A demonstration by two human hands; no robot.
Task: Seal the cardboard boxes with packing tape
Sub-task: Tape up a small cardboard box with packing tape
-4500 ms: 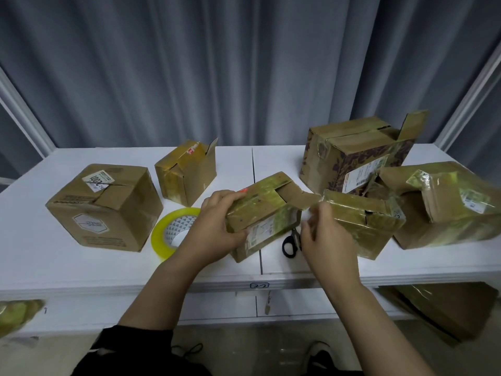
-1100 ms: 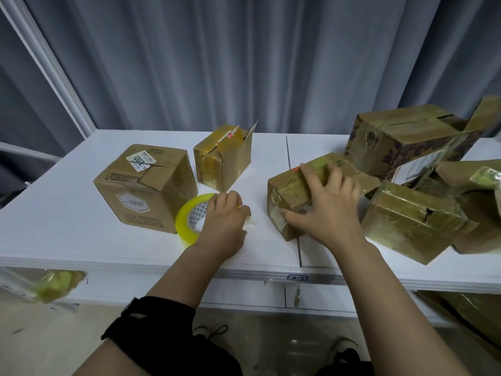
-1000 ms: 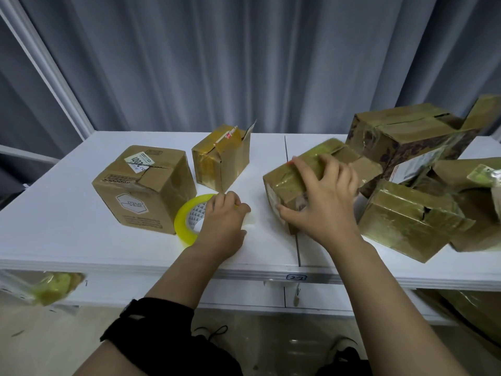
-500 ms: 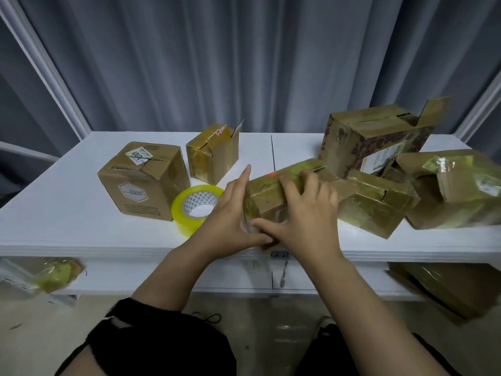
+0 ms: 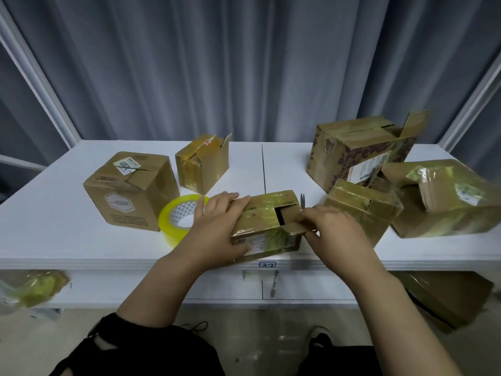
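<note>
A small tape-covered cardboard box [image 5: 267, 221] lies at the table's front edge, its top showing a dark gap beside a loose flap. My left hand [image 5: 217, 229] grips the box's left end, fingers over the top and thumb on the front face. My right hand [image 5: 329, 230] pinches the loose flap at the box's right end. A yellow roll of packing tape [image 5: 179, 221] leans on the table just left of my left hand, touching nothing I hold. Scissor tips [image 5: 302, 200] poke up behind the box.
The white table [image 5: 54, 226] carries a brown cube box [image 5: 130, 191] at left, a small open-flapped box [image 5: 202, 162] behind the roll, and several taped boxes [image 5: 360, 213] piled at right. Another box [image 5: 447, 297] sits under the table at right. Grey curtains hang behind.
My left hand left the tape roll and took the box's left end. The box has come closer to the front edge and turned lengthwise. My right hand shifted from its top to the right flap.
</note>
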